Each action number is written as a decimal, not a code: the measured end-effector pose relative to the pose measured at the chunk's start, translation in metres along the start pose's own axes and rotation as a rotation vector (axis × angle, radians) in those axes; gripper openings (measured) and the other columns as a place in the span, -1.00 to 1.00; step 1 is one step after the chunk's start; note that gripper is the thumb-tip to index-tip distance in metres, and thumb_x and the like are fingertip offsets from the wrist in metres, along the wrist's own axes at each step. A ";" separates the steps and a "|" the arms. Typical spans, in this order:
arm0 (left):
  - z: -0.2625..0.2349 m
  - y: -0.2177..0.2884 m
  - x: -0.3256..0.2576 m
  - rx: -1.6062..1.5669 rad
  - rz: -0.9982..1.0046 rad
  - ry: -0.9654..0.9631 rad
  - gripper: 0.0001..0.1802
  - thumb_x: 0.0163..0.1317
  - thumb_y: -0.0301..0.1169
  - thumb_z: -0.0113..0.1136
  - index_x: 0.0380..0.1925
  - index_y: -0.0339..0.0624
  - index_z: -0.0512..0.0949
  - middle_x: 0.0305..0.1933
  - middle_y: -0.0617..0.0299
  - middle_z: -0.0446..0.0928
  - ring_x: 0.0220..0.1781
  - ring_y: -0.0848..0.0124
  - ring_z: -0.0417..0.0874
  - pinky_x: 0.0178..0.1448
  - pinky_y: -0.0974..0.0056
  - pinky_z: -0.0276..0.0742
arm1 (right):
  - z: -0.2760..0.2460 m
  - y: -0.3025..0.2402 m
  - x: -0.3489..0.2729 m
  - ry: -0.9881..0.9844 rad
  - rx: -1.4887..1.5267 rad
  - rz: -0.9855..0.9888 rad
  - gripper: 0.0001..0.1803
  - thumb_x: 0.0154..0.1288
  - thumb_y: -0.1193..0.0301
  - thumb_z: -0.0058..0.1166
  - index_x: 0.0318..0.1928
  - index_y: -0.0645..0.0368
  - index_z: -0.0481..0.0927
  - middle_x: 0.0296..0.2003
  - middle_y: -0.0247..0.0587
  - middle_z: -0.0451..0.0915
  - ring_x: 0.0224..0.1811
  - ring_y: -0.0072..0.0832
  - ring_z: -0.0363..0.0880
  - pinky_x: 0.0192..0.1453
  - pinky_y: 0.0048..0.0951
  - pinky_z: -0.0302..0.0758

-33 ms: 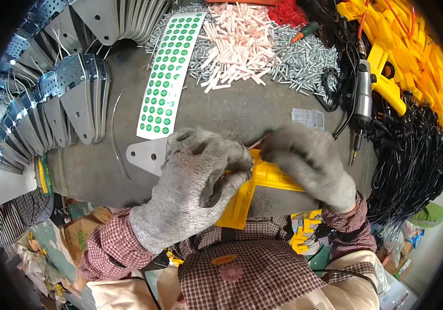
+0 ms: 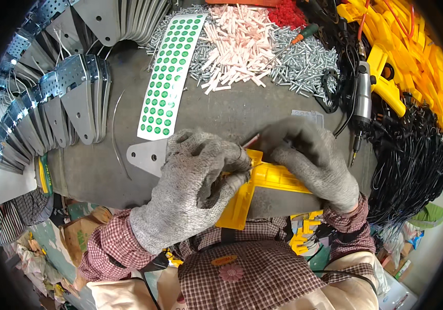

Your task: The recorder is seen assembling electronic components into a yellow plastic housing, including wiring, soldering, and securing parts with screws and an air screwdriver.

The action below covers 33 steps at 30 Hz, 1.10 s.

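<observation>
My gloved left hand (image 2: 193, 181) is closed with thumb and fingertips at the corner of a yellow plastic housing half (image 2: 239, 206), hollow ribbed side showing on its right arm. A grey metal plate (image 2: 145, 156) with two holes pokes out from behind that hand. My gloved right hand (image 2: 312, 160) hovers over the housing's right arm, fingers curled in and partly smeared by motion. Between the hands a thin pale and reddish strip (image 2: 252, 140) shows by the right fingertips; whether they pinch it is hard to make out.
A sheet of green round stickers (image 2: 164, 88) lies beyond my left hand. Pink sleeves (image 2: 239, 44) and screws (image 2: 304, 67) are heaped at the back. To the right are a power screwdriver (image 2: 362, 98), yellow housings (image 2: 423, 62) and black cables (image 2: 407, 165); metal plates (image 2: 79, 113) stand left.
My right hand has shifted slightly, its fingers lifting and curling, covering more of the small grey label sheet. The left hand and the yellow housing stay nearly in place.
</observation>
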<state>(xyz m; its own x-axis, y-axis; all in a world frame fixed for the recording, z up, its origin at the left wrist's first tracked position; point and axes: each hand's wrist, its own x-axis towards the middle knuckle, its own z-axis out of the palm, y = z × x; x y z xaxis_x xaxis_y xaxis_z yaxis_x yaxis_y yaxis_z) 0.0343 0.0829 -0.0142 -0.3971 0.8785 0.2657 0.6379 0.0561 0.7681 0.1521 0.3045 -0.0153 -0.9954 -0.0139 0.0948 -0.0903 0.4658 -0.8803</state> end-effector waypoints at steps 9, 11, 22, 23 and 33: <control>0.011 -0.004 -0.015 -0.473 -0.263 0.075 -0.59 0.26 -0.63 0.34 0.03 -0.30 0.37 -0.01 0.11 0.49 0.00 0.40 0.66 0.10 0.30 0.69 | 0.009 -0.016 0.015 -0.103 0.154 0.241 -0.76 0.33 0.57 0.24 0.00 0.25 0.64 -0.05 -0.24 0.70 -0.09 -0.57 0.67 0.04 -0.50 0.61; 0.011 -0.001 -0.011 -0.508 -0.311 0.093 -0.61 0.27 -0.63 0.33 0.02 -0.29 0.38 -0.01 0.11 0.49 0.00 0.41 0.66 0.12 0.31 0.68 | 0.009 -0.015 0.012 -0.081 0.167 0.246 -0.72 0.31 0.53 0.27 0.03 0.18 0.64 -0.09 -0.25 0.70 -0.14 -0.54 0.67 -0.02 -0.49 0.60; 0.011 0.003 0.002 -0.572 -0.315 0.144 -0.80 0.24 -0.66 0.24 -0.15 -0.27 0.53 -0.18 0.21 0.56 -0.15 0.42 0.64 0.05 0.34 0.58 | 0.009 -0.017 0.007 -0.062 0.151 0.286 -0.77 0.29 0.56 0.29 -0.04 0.23 0.64 -0.03 -0.20 0.69 -0.08 -0.61 0.64 0.03 -0.52 0.60; 0.006 0.003 0.006 -0.390 -0.195 0.096 -0.79 0.21 -0.64 0.27 -0.16 -0.23 0.54 -0.21 0.22 0.57 -0.20 0.41 0.62 -0.01 0.35 0.57 | 0.010 -0.016 0.006 -0.024 0.078 0.208 -0.72 0.28 0.53 0.28 0.01 0.18 0.64 -0.12 -0.22 0.69 -0.19 -0.59 0.61 -0.08 -0.51 0.57; -0.013 0.016 0.007 -0.397 -0.240 -0.024 -0.70 0.31 -0.34 0.29 -0.06 -0.21 0.47 -0.14 0.22 0.53 -0.17 0.51 0.52 -0.09 0.34 0.50 | 0.030 -0.014 0.012 0.130 0.019 -0.027 -0.65 0.20 0.49 0.25 0.03 0.13 0.64 -0.36 -0.25 0.64 -0.43 -0.47 0.61 -0.36 -0.40 0.52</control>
<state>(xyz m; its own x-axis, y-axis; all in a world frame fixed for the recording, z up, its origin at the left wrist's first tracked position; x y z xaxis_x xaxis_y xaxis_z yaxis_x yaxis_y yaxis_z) 0.0334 0.0839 0.0078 -0.4843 0.8738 0.0430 0.2262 0.0777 0.9710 0.1403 0.2715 -0.0159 -0.9802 0.0889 0.1767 -0.1187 0.4501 -0.8850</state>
